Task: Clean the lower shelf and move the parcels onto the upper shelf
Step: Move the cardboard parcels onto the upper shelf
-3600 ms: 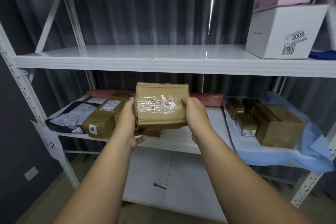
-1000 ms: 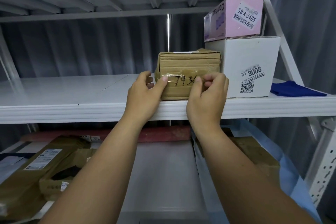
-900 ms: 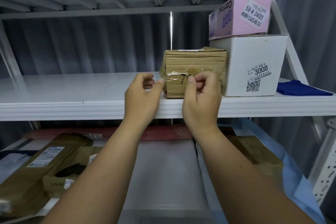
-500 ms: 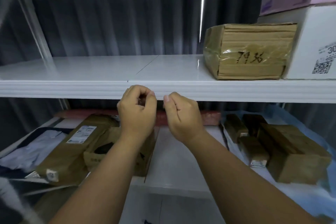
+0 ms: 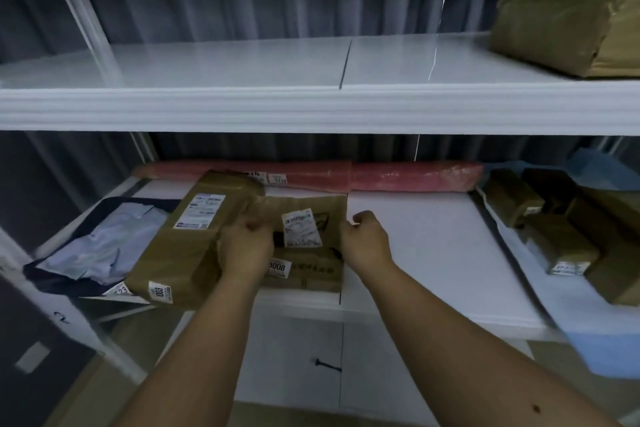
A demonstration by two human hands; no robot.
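Observation:
On the lower shelf (image 5: 433,253) lies a brown parcel (image 5: 304,208) with a white label on top. My left hand (image 5: 247,248) curls over its left edge and my right hand (image 5: 365,241) grips its right edge. A longer brown parcel (image 5: 188,246) leans against it on the left. The brown taped parcel (image 5: 568,10) stands at the right end of the upper shelf (image 5: 311,107), apart from both hands.
A grey plastic mailer (image 5: 100,246) lies at the lower shelf's left end and a long red roll (image 5: 398,177) along its back. Several brown boxes (image 5: 557,243) sit on a blue sheet (image 5: 606,347) at right. A black screw (image 5: 325,364) lies on the bottom board.
Both hands left the taped parcel standing on the upper shelf, dropped to the lower shelf and closed on the labelled brown parcel. The view tilted down.

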